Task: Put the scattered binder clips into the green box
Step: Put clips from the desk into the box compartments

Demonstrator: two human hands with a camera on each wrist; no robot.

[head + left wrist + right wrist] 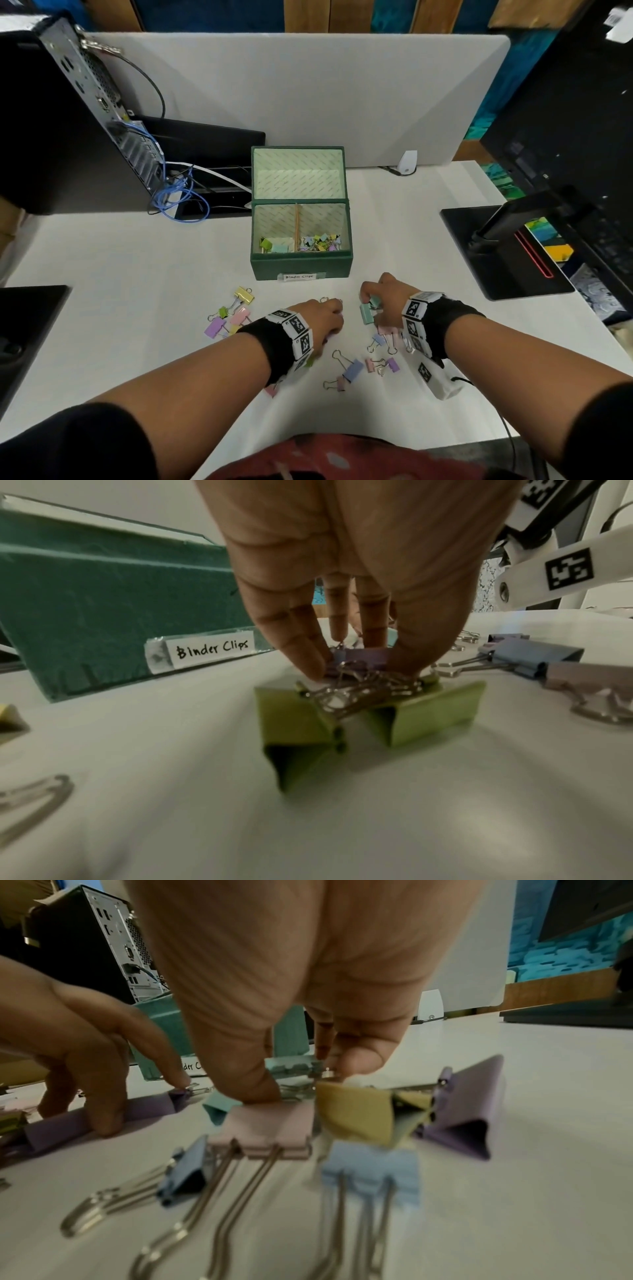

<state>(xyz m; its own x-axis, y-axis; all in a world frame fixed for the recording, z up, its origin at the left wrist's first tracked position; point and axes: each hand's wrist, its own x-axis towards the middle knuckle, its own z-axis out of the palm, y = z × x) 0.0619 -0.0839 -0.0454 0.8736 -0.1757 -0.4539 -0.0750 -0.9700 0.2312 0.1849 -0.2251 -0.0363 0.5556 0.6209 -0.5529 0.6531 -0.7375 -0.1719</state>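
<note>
**Gathering clips with both hands, just in front of the box**

The green box point(301, 265) stands open near the middle of the counter point(120, 274), with clips already lying in both of its front compartments. More binder clips point(230, 313) lie scattered between the box and the counter's near edge.

The left hand point(323, 320) has its fingers point(301, 653) curled down onto a purple clip point(359, 656), thumb on the other side, pinching it against the counter. The right hand point(382, 301) closes on a mint clip point(367, 311); the wrist view is blurred, so how firm that hold is I cannot tell.

To do this well, I would grip each clip by its coloured body rather than the wire handles, which swing and snag on neighbours. Lift straight up clear of the pile, then carry it over the front wall before letting go.
</note>
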